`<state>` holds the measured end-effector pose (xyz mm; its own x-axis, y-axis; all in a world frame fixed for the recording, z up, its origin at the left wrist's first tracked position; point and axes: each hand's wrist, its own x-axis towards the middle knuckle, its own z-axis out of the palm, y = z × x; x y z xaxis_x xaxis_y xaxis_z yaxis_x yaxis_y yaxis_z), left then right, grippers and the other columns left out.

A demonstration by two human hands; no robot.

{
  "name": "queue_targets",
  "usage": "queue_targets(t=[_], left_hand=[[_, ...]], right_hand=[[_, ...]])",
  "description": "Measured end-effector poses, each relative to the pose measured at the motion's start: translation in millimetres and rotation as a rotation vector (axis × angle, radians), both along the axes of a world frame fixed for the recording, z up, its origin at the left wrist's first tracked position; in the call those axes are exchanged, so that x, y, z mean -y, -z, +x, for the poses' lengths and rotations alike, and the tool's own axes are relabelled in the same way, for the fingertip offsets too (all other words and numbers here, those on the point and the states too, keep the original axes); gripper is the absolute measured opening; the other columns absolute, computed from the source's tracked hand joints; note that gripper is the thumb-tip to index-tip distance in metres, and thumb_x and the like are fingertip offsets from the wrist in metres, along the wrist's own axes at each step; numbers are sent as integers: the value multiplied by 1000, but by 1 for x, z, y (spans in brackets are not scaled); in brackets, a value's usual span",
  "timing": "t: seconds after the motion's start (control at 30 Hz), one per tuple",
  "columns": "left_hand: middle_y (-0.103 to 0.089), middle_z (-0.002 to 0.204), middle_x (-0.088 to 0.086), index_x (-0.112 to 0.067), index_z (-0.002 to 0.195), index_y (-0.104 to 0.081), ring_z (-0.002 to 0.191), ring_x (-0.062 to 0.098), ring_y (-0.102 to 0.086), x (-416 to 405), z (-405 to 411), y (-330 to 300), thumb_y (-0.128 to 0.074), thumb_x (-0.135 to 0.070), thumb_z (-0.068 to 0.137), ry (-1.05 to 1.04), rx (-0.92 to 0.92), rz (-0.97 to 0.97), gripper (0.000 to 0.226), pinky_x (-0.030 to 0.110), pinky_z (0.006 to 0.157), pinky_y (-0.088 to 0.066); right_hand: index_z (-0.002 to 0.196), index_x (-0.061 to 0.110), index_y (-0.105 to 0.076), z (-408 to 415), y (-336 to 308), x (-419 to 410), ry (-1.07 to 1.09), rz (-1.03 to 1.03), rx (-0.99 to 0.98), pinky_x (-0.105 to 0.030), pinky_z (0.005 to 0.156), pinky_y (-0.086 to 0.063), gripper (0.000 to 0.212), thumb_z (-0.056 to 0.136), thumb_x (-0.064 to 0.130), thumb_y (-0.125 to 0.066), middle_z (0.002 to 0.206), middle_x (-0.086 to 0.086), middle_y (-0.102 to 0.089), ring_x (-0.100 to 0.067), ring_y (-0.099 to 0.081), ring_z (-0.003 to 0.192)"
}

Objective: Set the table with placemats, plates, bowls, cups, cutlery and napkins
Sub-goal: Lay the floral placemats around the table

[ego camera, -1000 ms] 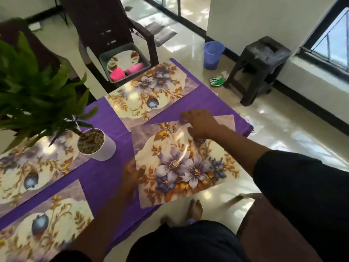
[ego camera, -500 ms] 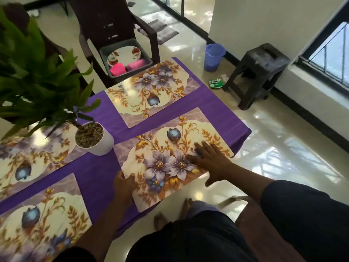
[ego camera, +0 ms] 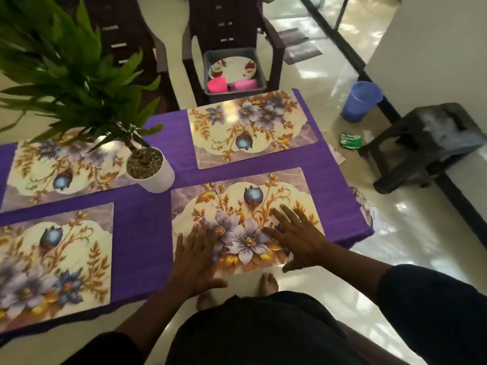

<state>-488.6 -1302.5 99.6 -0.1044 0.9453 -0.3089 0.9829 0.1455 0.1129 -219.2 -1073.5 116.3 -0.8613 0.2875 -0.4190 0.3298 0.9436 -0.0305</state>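
Several floral placemats lie on the purple tablecloth [ego camera: 147, 233]. The near right placemat [ego camera: 237, 201] lies square to the table's front edge, and both my hands rest flat on it. My left hand [ego camera: 195, 259] presses its near left part with fingers spread. My right hand [ego camera: 297, 238] presses its near right part, fingers straight. Other placemats lie at the far right [ego camera: 250, 127], the near left [ego camera: 52, 259] and the far left [ego camera: 60, 167]. A grey tub [ego camera: 259, 83] on the far chair holds a floral plate [ego camera: 233, 68] and pink cups [ego camera: 217, 85].
A potted green plant in a white pot [ego camera: 155, 175] stands mid-table between the mats. Dark chairs [ego camera: 229, 25] stand behind the table. On the floor at the right are a blue bucket [ego camera: 361, 101], a black stool [ego camera: 427, 143] and a green packet [ego camera: 350, 140].
The near right placemat has been turned and slid until it lies square to the table edge. My right hand moved from its far corner to its near part; my left hand moved onto the mat.
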Motion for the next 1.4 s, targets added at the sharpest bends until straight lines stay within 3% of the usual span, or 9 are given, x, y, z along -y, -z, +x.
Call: queue_targets(t=[0.17, 0.3, 0.43, 0.53, 0.67, 0.87, 1.2, 1.4], left_hand=[[-11, 172, 17, -21, 167, -2, 153, 44, -24, -4, 11, -6, -67, -95, 53, -59, 6, 36, 150, 69, 113, -30], [-13, 173, 11, -27, 167, -2, 156, 40, -20, -3, 7, -7, -67, -94, 55, -139, 50, -31, 145, 69, 116, -30], [-27, 169, 14, -27, 165, -3, 151, 42, -33, -6, 10, -11, -74, -91, 51, -149, 43, -24, 149, 66, 111, -39], [-18, 172, 11, -31, 164, 9, 155, 39, -22, -9, 11, -11, -73, -89, 55, -146, 53, -17, 149, 63, 117, -31], [-11, 174, 8, -26, 165, -1, 159, 35, -14, -10, 9, -7, -70, -90, 58, -159, 72, -67, 142, 60, 123, -28], [12, 172, -3, -27, 166, 3, 159, 24, 11, -13, 6, -11, -71, -87, 63, -162, 99, -75, 141, 48, 128, -7], [20, 169, -10, -33, 164, 11, 159, 24, 11, -15, 3, -12, -60, -95, 61, -142, 104, -77, 140, 50, 129, -9], [16, 168, -9, -27, 166, -2, 158, 26, 10, -24, 1, -12, -71, -89, 59, -159, 143, -99, 141, 53, 128, -11]], right_hand=[[162, 42, 3, 1, 9, -16, -43, -30, 1, -67, 123, -9, 127, 64, 94, -59, 172, -16, 6, -45, 8, 156], [162, 41, 1, 0, 10, -24, -58, -55, -27, -68, 122, -10, 122, 66, 97, -50, 172, -16, 4, -44, 7, 156], [161, 41, 2, -1, 11, -31, -69, -54, -21, -66, 123, -8, 122, 66, 98, -48, 172, -14, 8, -42, 13, 155], [161, 42, 3, -2, 11, -37, -81, -48, -11, -65, 124, -7, 124, 65, 97, -52, 172, -14, 8, -43, 11, 156], [161, 42, 1, -2, 12, -38, -88, -37, -14, -66, 122, -7, 126, 63, 97, -57, 173, -14, 4, -45, 6, 157], [161, 42, 1, 0, 12, -37, -88, -41, -37, -65, 123, -6, 125, 64, 96, -56, 173, -13, 6, -44, 8, 157], [161, 41, -4, 0, 9, -37, -72, -55, -46, -65, 124, -9, 122, 64, 99, -51, 173, -13, 3, -44, 4, 157], [161, 40, -6, 1, 8, -40, -71, -65, -44, -66, 123, -11, 123, 62, 101, -47, 173, -13, 1, -43, 2, 157]])
